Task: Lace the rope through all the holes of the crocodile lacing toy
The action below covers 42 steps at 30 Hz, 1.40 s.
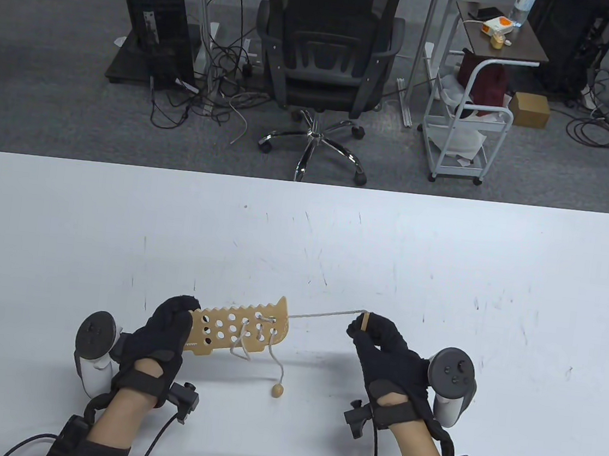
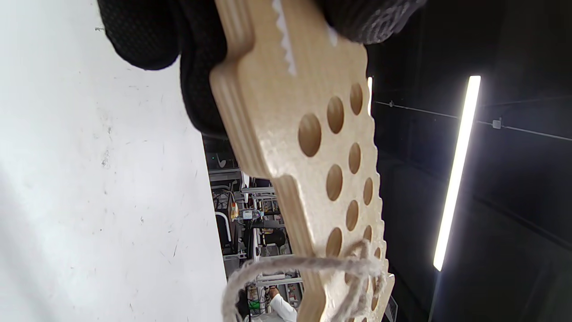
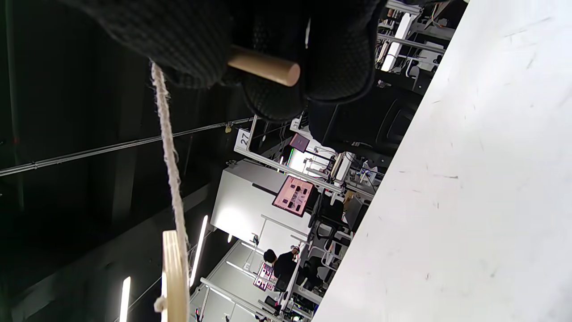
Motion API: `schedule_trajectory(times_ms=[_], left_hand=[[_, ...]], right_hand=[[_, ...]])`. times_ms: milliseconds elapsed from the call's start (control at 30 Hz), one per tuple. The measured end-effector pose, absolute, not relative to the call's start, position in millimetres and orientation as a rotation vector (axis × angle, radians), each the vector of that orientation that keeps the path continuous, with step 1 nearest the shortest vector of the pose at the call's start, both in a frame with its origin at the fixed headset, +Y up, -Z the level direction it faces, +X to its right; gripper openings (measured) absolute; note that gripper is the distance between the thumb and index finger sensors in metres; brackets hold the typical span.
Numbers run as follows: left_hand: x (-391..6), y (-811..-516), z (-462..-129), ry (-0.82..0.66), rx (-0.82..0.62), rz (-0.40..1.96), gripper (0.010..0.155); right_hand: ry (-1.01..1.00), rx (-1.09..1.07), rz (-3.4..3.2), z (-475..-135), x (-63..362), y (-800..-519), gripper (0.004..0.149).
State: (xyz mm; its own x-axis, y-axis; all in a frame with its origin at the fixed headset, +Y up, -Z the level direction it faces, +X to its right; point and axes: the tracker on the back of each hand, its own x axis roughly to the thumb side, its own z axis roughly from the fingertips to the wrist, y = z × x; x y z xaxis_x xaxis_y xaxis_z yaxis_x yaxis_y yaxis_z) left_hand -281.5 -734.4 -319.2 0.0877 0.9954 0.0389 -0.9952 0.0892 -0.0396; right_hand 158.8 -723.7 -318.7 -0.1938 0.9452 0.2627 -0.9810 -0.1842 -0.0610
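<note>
Bead (image 1: pixel 278 390) on rope's tail end lies on table (image 1: pixel 444 255) nearest person, below toy. Left hand (image 1: pixel 166 333) grips crocodile lacing toy (image 1: pixel 241 329) by one end, fingers curled round it, board held above table. Right hand (image 1: pixel 379 341) pinches wooden needle (image 1: pixel 364 321), rope (image 1: pixel 322 314) running taut from toy's far end. Step, by judgement: pulling slack through after pass; only few holes near that end laced, most open. Next calls for aiming needle tip into adjacent open hole, left hand steadying or tilting board.
</note>
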Motion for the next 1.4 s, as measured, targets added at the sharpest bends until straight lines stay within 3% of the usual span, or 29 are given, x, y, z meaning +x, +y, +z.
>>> schedule_trajectory(times_ms=[1400], left_hand=[[-331,-746,-326,0.165,0.117,1.551,0.051]], right_hand=[[-0.434,-0.07,1.505,-322,226,-723,0.042]])
